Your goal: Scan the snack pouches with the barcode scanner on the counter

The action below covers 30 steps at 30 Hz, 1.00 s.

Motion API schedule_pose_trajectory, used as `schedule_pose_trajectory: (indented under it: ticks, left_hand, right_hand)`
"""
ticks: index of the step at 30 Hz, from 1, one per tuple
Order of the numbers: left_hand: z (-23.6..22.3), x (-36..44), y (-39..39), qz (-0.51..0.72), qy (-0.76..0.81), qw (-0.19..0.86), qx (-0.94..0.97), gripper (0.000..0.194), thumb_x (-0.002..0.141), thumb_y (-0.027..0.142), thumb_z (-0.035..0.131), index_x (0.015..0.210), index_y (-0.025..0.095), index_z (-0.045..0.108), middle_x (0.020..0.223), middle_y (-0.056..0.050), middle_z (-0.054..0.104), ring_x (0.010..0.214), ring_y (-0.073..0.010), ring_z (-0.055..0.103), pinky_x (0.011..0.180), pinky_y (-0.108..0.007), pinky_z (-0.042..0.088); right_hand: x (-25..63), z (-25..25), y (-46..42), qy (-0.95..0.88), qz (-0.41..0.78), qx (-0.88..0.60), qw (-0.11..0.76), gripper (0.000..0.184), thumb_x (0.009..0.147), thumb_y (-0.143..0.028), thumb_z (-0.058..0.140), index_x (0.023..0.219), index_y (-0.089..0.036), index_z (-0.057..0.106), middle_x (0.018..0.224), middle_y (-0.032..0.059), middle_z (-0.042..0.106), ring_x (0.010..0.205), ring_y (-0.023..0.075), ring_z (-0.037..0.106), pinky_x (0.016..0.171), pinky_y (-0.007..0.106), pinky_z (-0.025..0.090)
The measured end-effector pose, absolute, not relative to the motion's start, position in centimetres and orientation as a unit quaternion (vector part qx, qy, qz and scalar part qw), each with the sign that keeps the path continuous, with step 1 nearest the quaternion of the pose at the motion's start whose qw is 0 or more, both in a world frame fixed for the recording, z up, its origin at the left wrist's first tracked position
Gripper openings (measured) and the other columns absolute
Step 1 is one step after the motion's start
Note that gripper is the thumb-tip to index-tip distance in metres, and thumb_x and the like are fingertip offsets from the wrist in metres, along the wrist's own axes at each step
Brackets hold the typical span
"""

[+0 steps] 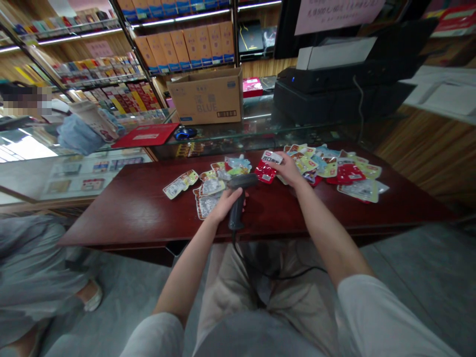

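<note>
My left hand (pixel 227 203) is wrapped round the handle of a dark grey barcode scanner (pixel 236 210), whose head points right above the table. A red and white snack packet (pixel 265 171) is pinched in my right hand (pixel 288 168), just right of the scanner's head. Several more packets (pixel 210 186) lie in a loose group left of the scanner, one (pixel 181 184) a little apart from them. To the right of my right hand spreads a larger pile of packets (pixel 327 163) in yellow, blue and red.
A dark red wooden table (pixel 141 213) stands before me, with a glass counter behind it. On that counter are a cardboard box (pixel 208 96), a red folder (pixel 147 135), a mouse (pixel 185 133) and a black machine (pixel 334 94). The scanner's cable (pixel 275 275) crosses my lap. Another person (pixel 33 267) is at the left.
</note>
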<state>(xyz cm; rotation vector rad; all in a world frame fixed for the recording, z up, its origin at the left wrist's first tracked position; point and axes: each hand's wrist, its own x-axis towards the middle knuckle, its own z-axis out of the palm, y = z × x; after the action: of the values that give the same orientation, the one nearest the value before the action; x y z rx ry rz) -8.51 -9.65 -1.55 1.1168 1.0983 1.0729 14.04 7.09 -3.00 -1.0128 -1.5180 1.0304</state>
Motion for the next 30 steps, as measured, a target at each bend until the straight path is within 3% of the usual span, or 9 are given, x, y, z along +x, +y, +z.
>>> schedule_pose_trajectory:
  ticks: [5, 9, 12, 17, 23, 25, 27, 30]
  left_hand:
    - [-1.6, -9.4, -9.5, 0.526, 0.462, 0.557, 0.447, 0.068, 0.07, 0.077, 0.064, 0.096, 0.014, 0.067, 0.071, -0.003, 0.066, 0.054, -0.013, 0.061, 0.05, -0.024, 0.048]
    - [-1.8, -10.8, -8.6, 0.553, 0.488, 0.526, 0.423, 0.067, 0.069, 0.077, 0.064, 0.091, 0.014, 0.067, 0.068, -0.003, 0.064, 0.052, -0.0125, 0.058, 0.048, -0.024, 0.045]
    - [-1.4, -11.9, -7.7, 0.552, 0.513, 0.501, 0.426, 0.062, 0.071, 0.075, 0.065, 0.091, 0.016, 0.067, 0.07, -0.003, 0.065, 0.053, -0.013, 0.057, 0.05, -0.025, 0.045]
    - [0.1, -13.8, -6.4, 0.534, 0.537, 0.486, 0.436, 0.057, 0.073, 0.072, 0.066, 0.087, 0.016, 0.066, 0.067, -0.003, 0.063, 0.053, -0.0147, 0.058, 0.053, -0.029, 0.047]
    - [0.9, -16.2, -5.8, 0.537, 0.521, 0.51, 0.424, 0.059, 0.068, 0.073, 0.069, 0.083, 0.016, 0.065, 0.064, -0.002, 0.059, 0.05, -0.0127, 0.054, 0.048, -0.027, 0.044]
    - [0.7, -16.5, -5.7, 0.548, 0.515, 0.525, 0.399, 0.059, 0.07, 0.073, 0.065, 0.082, 0.016, 0.065, 0.063, -0.001, 0.057, 0.049, -0.012, 0.052, 0.048, -0.027, 0.043]
    - [0.3, -16.8, -5.7, 0.556, 0.509, 0.537, 0.378, 0.058, 0.073, 0.073, 0.061, 0.083, 0.016, 0.065, 0.063, -0.001, 0.056, 0.049, -0.0113, 0.051, 0.047, -0.026, 0.041]
    - [-0.4, -16.9, -5.8, 0.551, 0.51, 0.546, 0.372, 0.059, 0.074, 0.073, 0.061, 0.087, 0.016, 0.066, 0.064, -0.001, 0.057, 0.049, -0.0112, 0.051, 0.048, -0.026, 0.042]
  right_hand:
    - [17.0, -2.6, 8.1, -0.619, 0.263, -0.522, 0.525, 0.07, 0.075, -0.043, 0.071, 0.133, -0.017, 0.043, 0.113, 0.015, 0.065, 0.103, 0.0305, 0.064, 0.092, 0.048, 0.05]
    - [19.3, -2.5, 8.0, -0.578, 0.034, -0.665, 0.471, 0.062, 0.085, -0.041, 0.06, 0.137, -0.012, 0.042, 0.134, 0.0264, 0.052, 0.125, 0.0408, 0.049, 0.103, 0.063, 0.035]
    - [19.4, -2.5, 7.5, -0.599, -0.059, -0.674, 0.429, 0.055, 0.089, -0.043, 0.055, 0.135, -0.015, 0.047, 0.146, 0.0258, 0.04, 0.131, 0.0429, 0.04, 0.104, 0.066, 0.03]
    - [18.5, -2.6, 6.9, -0.705, -0.002, -0.634, 0.318, 0.03, 0.089, -0.039, 0.054, 0.107, -0.021, 0.068, 0.125, 0.0161, 0.06, 0.119, 0.0392, 0.048, 0.103, 0.069, 0.027]
    - [17.6, -2.3, 6.7, -0.682, -0.018, -0.629, 0.373, 0.031, 0.091, -0.033, 0.049, 0.11, -0.019, 0.069, 0.126, 0.016, 0.061, 0.126, 0.038, 0.047, 0.11, 0.066, 0.022]
    - [15.5, -2.5, 6.5, -0.72, 0.013, -0.575, 0.387, 0.032, 0.092, -0.034, 0.048, 0.113, -0.02, 0.068, 0.124, 0.0148, 0.063, 0.124, 0.035, 0.052, 0.111, 0.058, 0.03]
    - [12.5, -2.8, 6.4, -0.755, 0.098, -0.529, 0.375, 0.035, 0.092, -0.038, 0.049, 0.118, -0.021, 0.065, 0.117, 0.0141, 0.067, 0.111, 0.0311, 0.061, 0.101, 0.048, 0.044]
    - [7.9, -3.3, 6.9, -0.747, 0.217, -0.547, 0.311, 0.057, 0.086, -0.048, 0.06, 0.134, -0.017, 0.053, 0.116, 0.0156, 0.071, 0.102, 0.0309, 0.068, 0.09, 0.044, 0.051]
